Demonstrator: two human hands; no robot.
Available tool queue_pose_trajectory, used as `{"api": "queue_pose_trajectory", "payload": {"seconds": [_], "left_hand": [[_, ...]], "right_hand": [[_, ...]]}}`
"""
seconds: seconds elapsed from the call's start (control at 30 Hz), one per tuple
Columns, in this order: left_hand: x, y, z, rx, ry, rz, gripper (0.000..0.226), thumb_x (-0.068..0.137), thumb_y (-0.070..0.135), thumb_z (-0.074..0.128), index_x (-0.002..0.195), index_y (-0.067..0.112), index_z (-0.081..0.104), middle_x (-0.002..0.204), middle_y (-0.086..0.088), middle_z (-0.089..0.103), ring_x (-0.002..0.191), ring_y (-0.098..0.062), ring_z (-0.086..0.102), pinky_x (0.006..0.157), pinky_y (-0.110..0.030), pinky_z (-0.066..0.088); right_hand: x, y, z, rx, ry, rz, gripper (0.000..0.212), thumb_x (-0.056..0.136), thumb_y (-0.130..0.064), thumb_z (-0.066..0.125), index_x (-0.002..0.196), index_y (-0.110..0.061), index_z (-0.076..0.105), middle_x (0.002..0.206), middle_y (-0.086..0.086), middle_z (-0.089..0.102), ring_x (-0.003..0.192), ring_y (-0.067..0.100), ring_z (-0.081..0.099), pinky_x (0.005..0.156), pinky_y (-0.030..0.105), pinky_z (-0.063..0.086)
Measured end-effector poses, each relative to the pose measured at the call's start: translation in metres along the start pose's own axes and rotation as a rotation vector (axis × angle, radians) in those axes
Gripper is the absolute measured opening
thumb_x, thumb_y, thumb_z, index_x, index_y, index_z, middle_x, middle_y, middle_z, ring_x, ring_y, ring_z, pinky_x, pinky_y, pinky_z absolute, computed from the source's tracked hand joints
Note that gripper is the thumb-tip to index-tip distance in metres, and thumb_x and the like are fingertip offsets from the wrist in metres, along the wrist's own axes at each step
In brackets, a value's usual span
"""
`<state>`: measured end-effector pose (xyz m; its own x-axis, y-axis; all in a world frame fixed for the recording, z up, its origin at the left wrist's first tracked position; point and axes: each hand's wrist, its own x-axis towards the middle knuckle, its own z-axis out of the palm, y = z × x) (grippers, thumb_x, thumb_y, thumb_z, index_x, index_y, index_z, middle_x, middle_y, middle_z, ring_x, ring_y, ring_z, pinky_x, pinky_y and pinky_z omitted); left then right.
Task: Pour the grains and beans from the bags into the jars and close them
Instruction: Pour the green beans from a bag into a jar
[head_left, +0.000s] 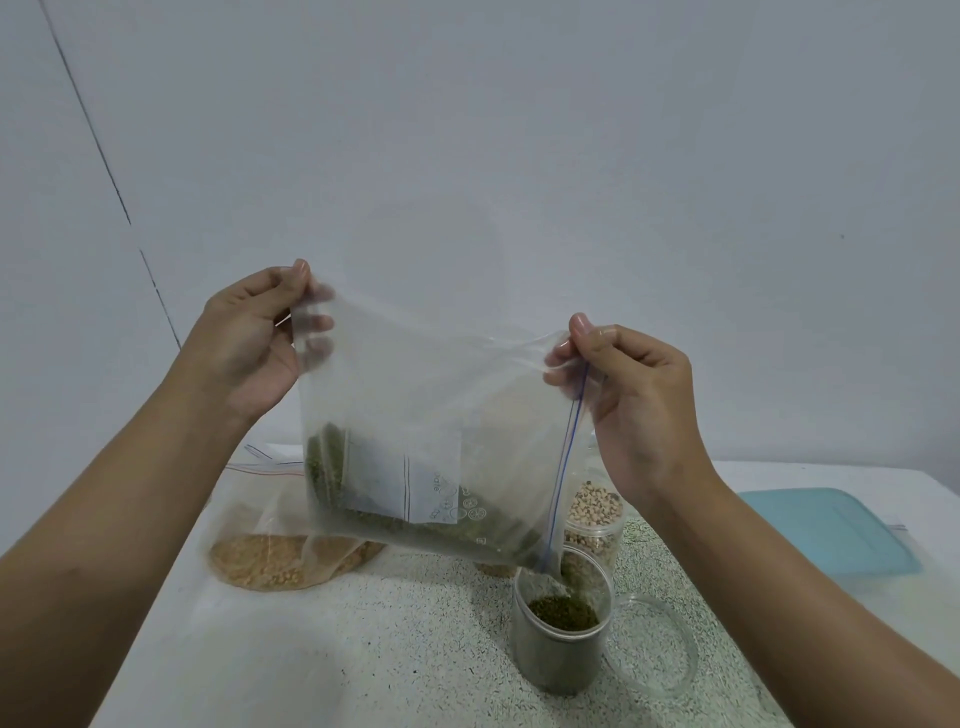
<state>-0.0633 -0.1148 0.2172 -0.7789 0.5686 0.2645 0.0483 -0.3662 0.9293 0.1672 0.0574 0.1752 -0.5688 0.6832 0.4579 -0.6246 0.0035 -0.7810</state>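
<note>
Clear, limp zip-lock plastic bag of green beans (415, 415) is hanging tilted over the clear plastic jar (561, 649). Your left hand (249, 338) and right hand (639, 395) are pinching its upper corners, fingers (298, 271) clamped; it is likely handling slippery and bottom-heavy.

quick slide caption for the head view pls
The left hand and right hand tilt a zip bag of green beans, pouring into an open jar.

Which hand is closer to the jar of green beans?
The right hand. It pinches a corner of the bag almost straight above the jar; the left hand holds the other corner, up and off to the left.
</note>
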Motion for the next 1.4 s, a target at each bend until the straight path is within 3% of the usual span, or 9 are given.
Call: {"api": "queue_pose_trajectory", "payload": {"seconds": [0.3,0.43,1.2,1.4], "left_hand": [[0.0013,0.0016,-0.0014,0.015,-0.014,0.000,0.028,0.097,0.028,0.063,0.071,0.023,0.071,0.082,0.005,0.072,0.062,-0.011,0.063,0.060,-0.030,0.051],[0.0017,0.0014,-0.0021,0.023,-0.015,0.000,0.033,0.097,0.029,0.063,0.067,0.023,0.073,0.082,0.006,0.072,0.062,-0.011,0.063,0.061,-0.030,0.051],[0.0057,0.0046,0.0026,0.035,-0.041,0.007,0.030,0.099,0.029,0.062,0.071,0.023,0.072,0.082,0.006,0.071,0.063,-0.012,0.062,0.059,-0.029,0.051],[0.0063,0.0070,0.0036,0.038,-0.040,0.006,0.033,0.099,0.029,0.062,0.068,0.023,0.073,0.082,0.006,0.071,0.062,-0.011,0.062,0.060,-0.029,0.050]], "right_hand": [[0.0003,0.0005,0.0014,-0.011,-0.004,0.009,0.025,0.088,-0.013,0.067,0.064,-0.010,0.072,0.070,0.006,0.066,0.066,0.020,0.064,0.072,0.036,0.047],[0.0009,0.0005,0.0024,0.004,-0.011,0.011,0.024,0.088,-0.013,0.068,0.064,-0.010,0.072,0.070,0.007,0.065,0.067,0.020,0.063,0.069,0.031,0.052],[0.0017,-0.0021,0.0015,0.021,-0.007,0.000,0.021,0.086,-0.015,0.068,0.067,-0.006,0.069,0.071,0.008,0.064,0.069,0.020,0.063,0.066,0.028,0.054],[0.0019,-0.0026,0.0013,0.006,0.013,0.004,0.020,0.085,-0.016,0.069,0.069,-0.004,0.067,0.070,0.007,0.065,0.064,0.019,0.063,0.068,0.031,0.048]]}}
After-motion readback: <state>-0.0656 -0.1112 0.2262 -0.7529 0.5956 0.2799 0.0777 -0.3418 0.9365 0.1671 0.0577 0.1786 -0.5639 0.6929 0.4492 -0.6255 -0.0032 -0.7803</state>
